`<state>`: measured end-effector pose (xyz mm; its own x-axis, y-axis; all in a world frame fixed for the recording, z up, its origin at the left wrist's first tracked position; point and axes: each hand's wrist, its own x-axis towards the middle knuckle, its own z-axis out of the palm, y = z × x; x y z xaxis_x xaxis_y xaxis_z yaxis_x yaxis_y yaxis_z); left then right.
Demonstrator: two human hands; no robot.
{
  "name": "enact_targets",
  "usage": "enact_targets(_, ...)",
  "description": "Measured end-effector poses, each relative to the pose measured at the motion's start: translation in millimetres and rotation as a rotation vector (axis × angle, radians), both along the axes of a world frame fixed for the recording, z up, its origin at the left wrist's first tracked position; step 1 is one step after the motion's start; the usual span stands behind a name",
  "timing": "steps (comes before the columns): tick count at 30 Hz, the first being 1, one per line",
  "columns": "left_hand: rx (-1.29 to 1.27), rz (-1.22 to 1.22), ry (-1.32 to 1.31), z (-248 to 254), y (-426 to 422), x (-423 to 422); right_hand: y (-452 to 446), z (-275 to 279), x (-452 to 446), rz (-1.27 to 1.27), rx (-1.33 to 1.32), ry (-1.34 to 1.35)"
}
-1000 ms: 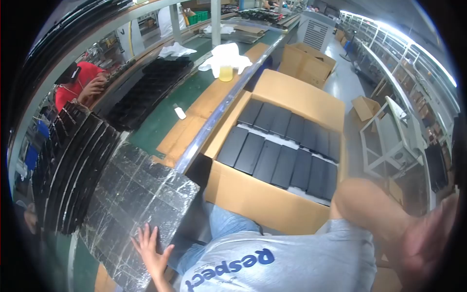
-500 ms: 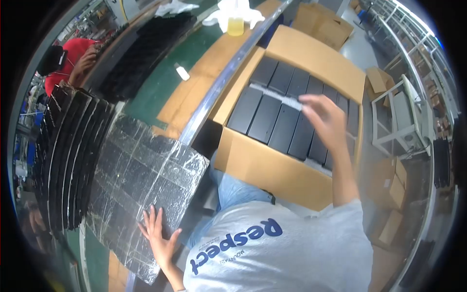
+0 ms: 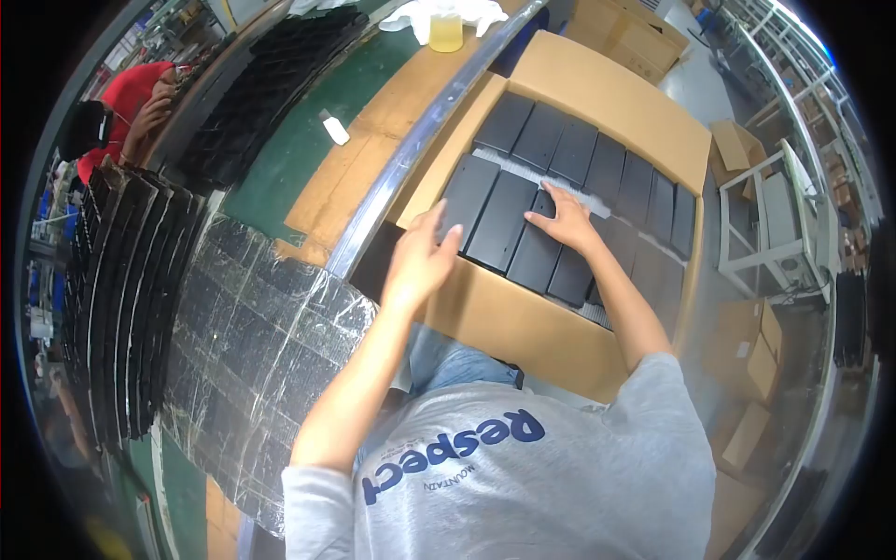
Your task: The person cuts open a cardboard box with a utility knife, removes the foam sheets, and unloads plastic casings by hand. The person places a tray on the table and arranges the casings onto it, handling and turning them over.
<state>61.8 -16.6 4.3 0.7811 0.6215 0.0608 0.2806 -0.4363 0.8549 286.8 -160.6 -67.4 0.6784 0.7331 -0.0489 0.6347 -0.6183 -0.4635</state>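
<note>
Right fingers (image 3: 560, 196) over black cases (image 3: 504, 219), left fingers (image 3: 429, 224) beside the end case (image 3: 471, 194)

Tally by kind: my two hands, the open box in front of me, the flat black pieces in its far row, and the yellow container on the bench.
Left hand and right hand: 2
Open box: 1
Flat black pieces, far row: 7, the rightmost slightly blurred
Yellow container: 1
Total: 11
</note>
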Motion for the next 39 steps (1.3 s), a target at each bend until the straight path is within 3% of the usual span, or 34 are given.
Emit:
enact_targets(1,0.159,0.016,0.122,-19.0,6.8,17.7,10.0,1.7,2.7,0.014,0.004,-0.002)
enact_targets(3,0.162,0.029,0.327,-41.8,17.7,36.3,28.9,5.0,7.3,-0.035,-0.127,0.071)
enact_targets(9,0.452,0.012,0.441,-74.2,0.4,58.5,47.9,7.0,17.6,-0.071,-0.188,0.156)
enact_targets(11,0.548,0.108,0.415,-79.2,-6.0,69.7,39.7,9.0,21.2,-0.082,-0.015,0.394)
enact_targets(16,0.493,0.238,0.392,-84.2,-2.9,83.4,27.7,23.5,14.0,-0.183,0.236,0.621)
enact_targets(21,0.386,0.186,0.439,-85.8,5.6,91.4,25.5,24.3,11.0,-0.131,0.273,0.589)
enact_targets(24,0.280,0.194,0.453,-79.2,7.3,95.1,22.7,18.0,8.3,-0.075,0.501,0.638)
enact_targets(25,0.156,0.216,0.413,-67.4,5.8,93.9,21.5,21.7,3.7,-0.065,0.495,0.634)
enact_targets(27,-0.087,0.258,0.326,-47.6,3.8,91.4,19.5,33.7,-5.7,-0.068,0.649,0.907)
enact_targets(28,-0.088,0.268,0.317,-45.2,3.7,91.8,18.6,41.3,-10.2,-0.069,0.726,1.044)
enact_targets(31,-0.093,0.052,-0.052,-34.0,5.7,90.5,11.2,65.7,-10.2,-0.130,0.878,1.166)
enact_targets(32,-0.123,0.056,-0.182,-27.1,6.3,85.7,4.1,91.3,-16.5,-0.159,0.839,1.075)
enact_targets(34,-0.146,-0.012,-0.283,19.0,11.2,55.3,4.6,138.9,-35.4,-0.074,0.922,0.979)
enact_targets(37,-0.109,0.176,-0.310,67.4,31.3,-26.6,26.8,191.3,-80.1,0.199,1.223,1.052)
enact_targets(39,-0.086,-0.082,-0.533,97.2,47.2,-85.8,45.4,193.5,-104.6,0.345,1.302,1.212)
